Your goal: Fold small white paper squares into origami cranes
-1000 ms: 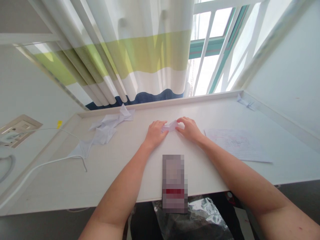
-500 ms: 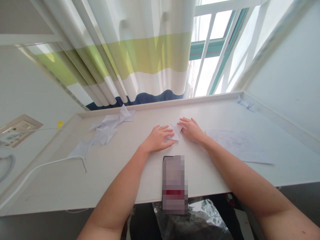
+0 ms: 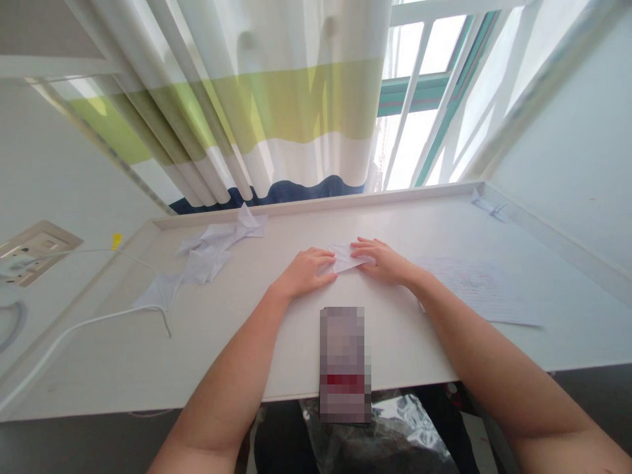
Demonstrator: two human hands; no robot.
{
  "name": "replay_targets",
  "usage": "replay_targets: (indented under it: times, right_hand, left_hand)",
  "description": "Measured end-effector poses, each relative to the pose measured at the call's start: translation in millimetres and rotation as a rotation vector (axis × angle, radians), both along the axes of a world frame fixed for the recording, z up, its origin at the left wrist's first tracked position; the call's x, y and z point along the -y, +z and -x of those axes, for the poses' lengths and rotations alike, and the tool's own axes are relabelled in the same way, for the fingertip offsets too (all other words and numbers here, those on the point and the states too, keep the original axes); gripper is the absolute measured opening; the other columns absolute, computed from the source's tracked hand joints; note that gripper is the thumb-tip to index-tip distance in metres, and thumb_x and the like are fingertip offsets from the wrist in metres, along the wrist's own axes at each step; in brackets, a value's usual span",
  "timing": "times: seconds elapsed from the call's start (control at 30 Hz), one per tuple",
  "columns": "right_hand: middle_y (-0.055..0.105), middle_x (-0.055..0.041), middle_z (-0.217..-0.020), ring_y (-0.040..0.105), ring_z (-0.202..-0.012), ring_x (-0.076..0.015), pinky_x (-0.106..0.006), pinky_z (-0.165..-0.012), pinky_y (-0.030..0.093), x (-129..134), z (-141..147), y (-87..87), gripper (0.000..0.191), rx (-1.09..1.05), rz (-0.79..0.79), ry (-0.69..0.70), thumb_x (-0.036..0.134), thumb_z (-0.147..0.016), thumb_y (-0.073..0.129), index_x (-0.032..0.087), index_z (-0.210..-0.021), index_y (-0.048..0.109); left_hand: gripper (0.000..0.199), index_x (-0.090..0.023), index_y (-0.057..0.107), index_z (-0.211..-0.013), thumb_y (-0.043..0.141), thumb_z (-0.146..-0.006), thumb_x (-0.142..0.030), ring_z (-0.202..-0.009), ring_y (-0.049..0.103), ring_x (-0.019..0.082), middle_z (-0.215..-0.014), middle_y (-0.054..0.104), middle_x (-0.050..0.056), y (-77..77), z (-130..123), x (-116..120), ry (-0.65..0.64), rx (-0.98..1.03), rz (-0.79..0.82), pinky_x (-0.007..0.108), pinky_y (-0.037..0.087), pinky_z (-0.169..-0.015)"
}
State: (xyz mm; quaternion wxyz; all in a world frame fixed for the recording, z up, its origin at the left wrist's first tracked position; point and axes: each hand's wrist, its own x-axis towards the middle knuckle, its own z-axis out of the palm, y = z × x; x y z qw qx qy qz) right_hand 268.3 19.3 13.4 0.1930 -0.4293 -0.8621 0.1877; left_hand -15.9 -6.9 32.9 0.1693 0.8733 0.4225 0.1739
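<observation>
The person's left hand (image 3: 309, 271) is loosely curved, thumb set apart from the fingers, its tips touching the left end of a small white folded paper (image 3: 344, 259). The right hand (image 3: 388, 262) reaches over the paper's right end, fingers slightly spread across it, thumb tucked low; whether either hand pinches the paper cannot be told.

Compared with half a second ago, the left hand has drawn back a little toward its own side, and the paper now shows as a longer, flatter strip. This suggests it is being adjusted or smoothed rather than put down. It lies directly between the two hands, covered in part by the fingers of the right.

Outward from the paper, a phone-shaped object (image 3: 344, 342), its face blurred out, sits nearer the person, overlapping the front edge of the white surface (image 3: 291, 355). To the paper's right, partly behind the right forearm, is a written sheet (image 3: 474, 289). Well to its left lies a cluster of folded papers (image 3: 207, 260); far beyond it on the right, another folded paper (image 3: 488, 205) rests in the corner.
</observation>
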Motion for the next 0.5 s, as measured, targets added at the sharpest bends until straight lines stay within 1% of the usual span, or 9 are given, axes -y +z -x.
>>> replay_targets:
  times: [0.1, 0.2, 0.27, 0.33, 0.43, 0.5]
  right_hand:
    - [0.068, -0.0075, -0.158, 0.054, -0.157, -0.0321, -0.068, -0.132, 0.036, 1.6, 2.2, -3.5, 0.042, -0.015, 0.017, 0.013, 0.015, -0.098, 0.063, 0.03, -0.135, 0.077]
    - [0.067, -0.0058, -0.159, 0.054, -0.157, -0.0311, -0.068, -0.133, 0.034, 3.5, 5.0, -4.2, 0.044, -0.009, 0.056, 0.001, 0.017, -0.1, 0.06, 0.032, -0.138, 0.075]
    - [0.068, -0.0062, -0.158, 0.055, -0.156, -0.0314, -0.068, -0.133, 0.034, 4.1, 5.7, -3.0, 0.041, -0.011, 0.067, -0.012, 0.018, -0.1, 0.061, 0.031, -0.136, 0.076]
    - [0.07, -0.0061, -0.155, 0.058, -0.154, -0.0315, -0.066, -0.132, 0.036, 3.6, 5.4, -1.8, 0.036, -0.025, 0.069, -0.015, 0.02, -0.1, 0.063, 0.031, -0.131, 0.078]
    - [0.074, -0.006, -0.149, 0.063, -0.149, -0.0317, -0.063, -0.13, 0.04, 1.4, 4.9, -2.1, 0.029, -0.07, 0.051, -0.01, 0.023, -0.101, 0.063, 0.03, -0.122, 0.082]
    - [0.077, -0.0067, -0.144, 0.067, -0.144, -0.0312, -0.059, -0.128, 0.045, -0.4, 5.2, -3.9, 0.026, -0.113, 0.035, -0.005, 0.024, -0.101, 0.063, 0.029, -0.117, 0.084]
  left_hand:
    - [0.044, -0.027, 0.076, -0.138, 0.077, -0.095, -0.04, -0.138, 0.062, 0.032, -0.146, 0.072, 0.009, 0.9, 0.2, 1.0, 0.034, -0.028, -0.007, 0.054, 0.046, -0.124]
    - [0.036, -0.029, 0.079, -0.132, 0.074, -0.097, -0.037, -0.128, 0.062, 0.031, -0.133, 0.074, 0.009, 1.0, 3.3, 0.3, 0.078, -0.035, -0.048, 0.053, 0.049, -0.119]
    - [0.029, -0.03, 0.081, -0.126, 0.07, -0.101, -0.038, -0.126, 0.061, 0.031, -0.128, 0.074, 0.009, 1.0, 5.4, -0.1, 0.079, -0.033, -0.066, 0.052, 0.049, -0.118]
    - [0.03, -0.029, 0.081, -0.125, 0.073, -0.099, -0.04, -0.129, 0.059, 0.032, -0.132, 0.072, 0.009, 0.8, 6.1, 0.2, 0.066, -0.035, -0.074, 0.054, 0.048, -0.12]
    - [0.037, -0.028, 0.078, -0.13, 0.079, -0.095, -0.039, -0.134, 0.057, 0.033, -0.142, 0.069, 0.01, -1.0, 5.3, 0.8, 0.054, -0.029, -0.074, 0.055, 0.045, -0.123]
    - [0.035, -0.028, 0.078, -0.13, 0.076, -0.097, -0.037, -0.136, 0.056, 0.033, -0.144, 0.068, 0.01, -3.9, 5.1, -0.5, 0.057, -0.016, -0.064, 0.055, 0.045, -0.123]
